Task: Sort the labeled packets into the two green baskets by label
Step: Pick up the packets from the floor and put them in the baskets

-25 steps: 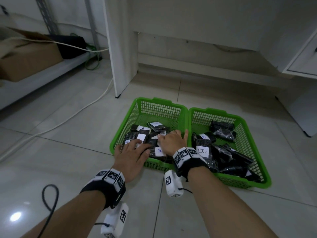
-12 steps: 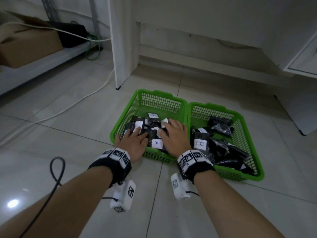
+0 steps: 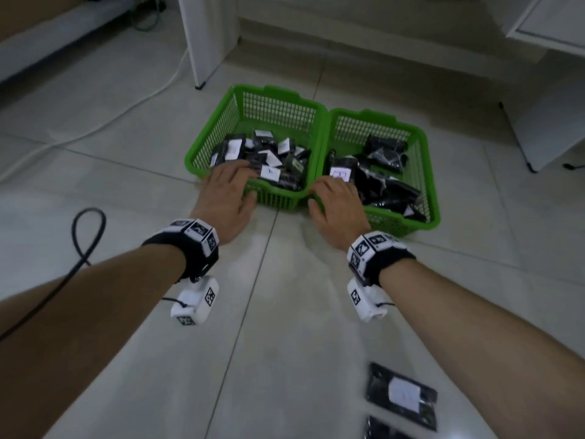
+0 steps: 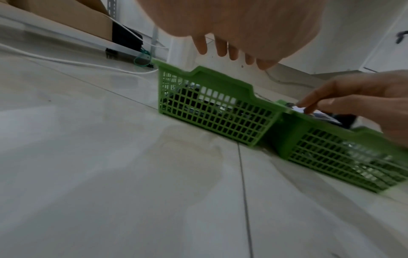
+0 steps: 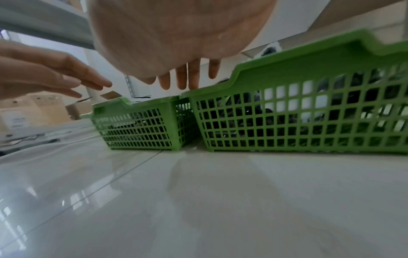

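Two green baskets stand side by side on the floor. The left basket (image 3: 275, 94) holds several black packets with white labels (image 3: 269, 173). The right basket (image 3: 381, 118) holds more black packets (image 3: 384, 155). My left hand (image 3: 232, 177) hovers over the left basket's near-left corner, fingers (image 4: 223, 49) straight and holding nothing. My right hand (image 3: 332, 191) lies over the right basket's near-left corner, fingers (image 5: 192, 76) straight, just above the rim (image 5: 287, 58), also holding nothing. Two more labeled black packets (image 3: 402, 395) lie on the floor by my right forearm. The label letters are blurred.
A white furniture leg (image 3: 209, 36) stands behind the left basket, and a white cable (image 3: 133, 104) runs across the tiles at the left. A black cable (image 3: 85, 239) loops beside my left forearm. A white cabinet (image 3: 547, 90) stands at the right.
Both hands have drawn back out of the left basket toward me. The right hand has shifted right to the right basket's corner. The head view has tilted down, revealing packets on the floor.
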A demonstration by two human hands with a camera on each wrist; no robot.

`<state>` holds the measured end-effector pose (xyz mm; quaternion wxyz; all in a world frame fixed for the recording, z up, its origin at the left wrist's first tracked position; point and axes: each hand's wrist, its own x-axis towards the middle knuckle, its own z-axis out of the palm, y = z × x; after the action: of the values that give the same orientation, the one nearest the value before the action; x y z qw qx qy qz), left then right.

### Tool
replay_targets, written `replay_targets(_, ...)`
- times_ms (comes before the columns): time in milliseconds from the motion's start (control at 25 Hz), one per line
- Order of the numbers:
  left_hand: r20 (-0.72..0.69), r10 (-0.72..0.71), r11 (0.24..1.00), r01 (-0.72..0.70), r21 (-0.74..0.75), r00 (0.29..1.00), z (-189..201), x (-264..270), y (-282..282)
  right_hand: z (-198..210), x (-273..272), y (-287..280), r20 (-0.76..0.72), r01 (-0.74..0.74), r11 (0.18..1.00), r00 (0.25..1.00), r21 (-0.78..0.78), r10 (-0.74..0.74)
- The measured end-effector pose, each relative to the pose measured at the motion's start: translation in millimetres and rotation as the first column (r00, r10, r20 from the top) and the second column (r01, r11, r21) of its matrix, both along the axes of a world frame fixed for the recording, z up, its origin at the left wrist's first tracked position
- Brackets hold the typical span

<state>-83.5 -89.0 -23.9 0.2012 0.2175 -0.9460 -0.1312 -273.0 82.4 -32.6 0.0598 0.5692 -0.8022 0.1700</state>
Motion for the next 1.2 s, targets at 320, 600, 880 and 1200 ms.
replay_targets(320, 0.316, -0.315, 0.947, 0.276, 0.164, 0.895, 18.1, 15.1, 125.8, 51.5, 47.8, 116.3, 0.028, -0.134, 0.956, 0.991, 0.259, 0.132)
replay_targets(600, 0.610, -0.510, 0.853, 0.444, 0.272, 0.606, 11.1, 24.9, 250.6, 27.8, 91.7, 256.3, 0.200, -0.170, 0.711, 0.979, 0.682, 0.043)
replay_targets(880, 0.764, -0.539, 0.806, 0.481, 0.345, 0.355, -9.8, 68.7, 298.0, -5.8, 98.6, 292.2, 0.205, -0.091, 0.727, 0.976, 0.681, -0.070)
replay_targets(1200, 0.764, -0.507, 0.846, 0.400, 0.352, 0.400, -11.1, 102.0, 265.8, -6.8, 107.8, 282.4, 0.335, -0.029, 0.775, 0.912, 0.631, -0.238)
